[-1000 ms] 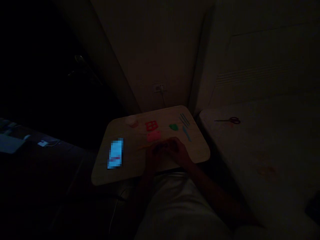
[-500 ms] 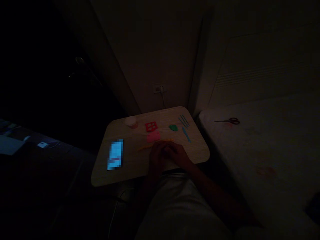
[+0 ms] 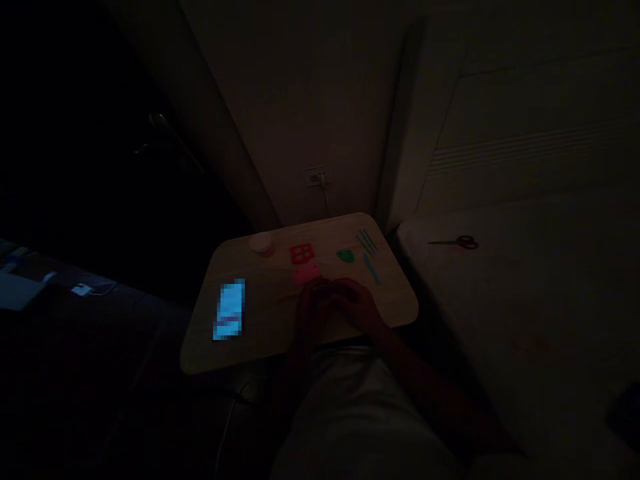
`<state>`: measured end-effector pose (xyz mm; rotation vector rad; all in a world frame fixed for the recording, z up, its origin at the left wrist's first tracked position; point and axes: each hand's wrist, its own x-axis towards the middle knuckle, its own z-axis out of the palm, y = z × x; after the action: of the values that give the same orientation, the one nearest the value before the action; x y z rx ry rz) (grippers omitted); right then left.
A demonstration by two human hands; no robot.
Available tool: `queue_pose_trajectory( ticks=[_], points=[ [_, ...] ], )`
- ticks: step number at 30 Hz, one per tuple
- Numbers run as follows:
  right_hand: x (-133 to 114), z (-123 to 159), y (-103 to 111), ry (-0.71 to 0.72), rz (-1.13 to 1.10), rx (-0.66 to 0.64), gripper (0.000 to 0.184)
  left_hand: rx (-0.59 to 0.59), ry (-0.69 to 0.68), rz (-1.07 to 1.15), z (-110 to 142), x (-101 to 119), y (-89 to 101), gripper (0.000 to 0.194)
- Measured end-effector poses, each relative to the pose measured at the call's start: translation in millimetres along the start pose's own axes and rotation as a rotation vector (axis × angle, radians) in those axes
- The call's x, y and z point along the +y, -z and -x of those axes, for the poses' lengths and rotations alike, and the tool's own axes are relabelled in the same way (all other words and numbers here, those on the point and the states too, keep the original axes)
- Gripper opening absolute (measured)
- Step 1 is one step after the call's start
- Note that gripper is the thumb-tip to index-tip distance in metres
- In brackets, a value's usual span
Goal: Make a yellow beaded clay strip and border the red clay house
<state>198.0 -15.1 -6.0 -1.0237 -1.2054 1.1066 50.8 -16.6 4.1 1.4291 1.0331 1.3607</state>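
In the dim head view my left hand (image 3: 313, 305) and my right hand (image 3: 354, 303) meet over the near edge of the small table. Their fingers are curled in against each other, and whatever lies between them is too dark to make out. Just beyond my fingertips lies a pink flat piece (image 3: 305, 273), with a red window-shaped frame (image 3: 302, 253) behind it. A faint orange strip (image 3: 287, 296) shows on the tabletop left of my left hand. Further right are a green rounded piece (image 3: 345, 256) and a blue plastic knife (image 3: 372, 269).
The light wooden table (image 3: 265, 333) carries a lit phone (image 3: 230, 310) on the left and a pale tub (image 3: 263, 245) at the back. Several thin blue sticks (image 3: 367, 242) lie back right. Scissors (image 3: 455, 243) rest on the pale surface to the right. A wall socket (image 3: 317, 177) holds a plug.
My fingers have shifted slightly, with the right hand's knuckles raised a little. The orange strip near my fingertips no longer shows clearly, and the picture is dimmer. The other objects stay put.
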Motion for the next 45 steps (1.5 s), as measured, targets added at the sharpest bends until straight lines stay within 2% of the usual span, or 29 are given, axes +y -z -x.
queue_pose_trajectory(
  ticks=[4,8,14,21,24,26,28,34,36,41,45],
  points=[
    [0.0,0.2,1.2,-0.010,-0.042,0.024,0.032,-0.029,-0.029,-0.085,-0.4,-3.5,0.9,0.036],
    [-1.2,2.1,0.4,-0.027,-0.047,-0.092,0.034,-0.095,0.020,-0.172,2.3,-8.2,1.0,0.040],
    [-1.3,3.2,2.0,0.010,0.066,-0.104,0.038,-0.192,0.077,-0.148,1.8,-10.8,0.6,0.041],
    [-7.2,5.3,1.1,0.067,0.157,-0.246,0.037,-0.078,0.095,-0.106,-0.2,-15.8,9.7,0.043],
    [-7.6,5.4,2.3,0.057,0.129,-0.250,0.038,-0.007,0.077,-0.099,3.1,-22.9,16.1,0.043],
    [-7.3,5.9,3.3,0.044,0.113,-0.246,0.036,-0.021,0.059,-0.088,4.8,-25.5,17.8,0.045],
    [-7.8,7.2,3.9,0.032,0.111,-0.269,0.032,0.039,0.071,-0.105,4.9,-23.9,16.2,0.042],
    [-14.1,10.4,2.9,0.057,0.059,-0.357,0.024,-0.244,0.143,-0.145,-1.4,-6.2,8.9,0.037],
    [-15.4,10.3,2.6,0.041,0.041,-0.362,0.023,-0.246,0.149,-0.166,-2.3,-3.3,10.2,0.036],
    [-16.2,10.2,3.5,-0.076,0.000,-0.380,0.030,-0.159,0.159,-0.220,-2.7,-1.2,14.2,0.038],
    [-16.8,10.4,4.2,-0.100,-0.022,-0.368,0.040,-0.177,0.166,-0.267,-5.0,2.2,15.0,0.043]
  ],
)
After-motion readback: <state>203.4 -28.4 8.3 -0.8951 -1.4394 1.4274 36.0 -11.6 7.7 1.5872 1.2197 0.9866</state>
